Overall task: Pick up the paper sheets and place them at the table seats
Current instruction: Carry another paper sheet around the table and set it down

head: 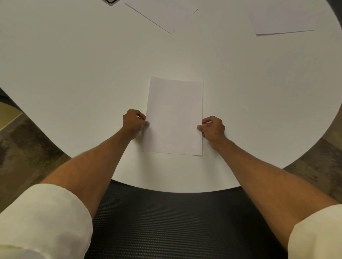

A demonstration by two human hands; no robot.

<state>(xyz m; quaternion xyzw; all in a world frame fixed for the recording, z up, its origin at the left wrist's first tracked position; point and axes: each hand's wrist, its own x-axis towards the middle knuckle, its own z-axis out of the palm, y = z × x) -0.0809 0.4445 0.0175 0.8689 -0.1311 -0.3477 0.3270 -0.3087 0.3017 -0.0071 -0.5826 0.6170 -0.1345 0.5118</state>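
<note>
A white paper sheet (174, 118) lies upright in front of me on the round white table (74, 74), near its front edge. My left hand (133, 123) pinches the sheet's left edge, and my right hand (212, 128) pinches its right edge. Both hands have their fingers closed on the paper. A second white sheet (162, 13) lies at an angle at the far middle of the table. A third sheet (281, 18) lies at the far right.
A black mesh chair seat (175, 221) sits just below the table's front edge, between my arms. A dark-framed object (110, 1) shows at the top edge. Brown mottled floor (24, 147) lies to both sides of the table.
</note>
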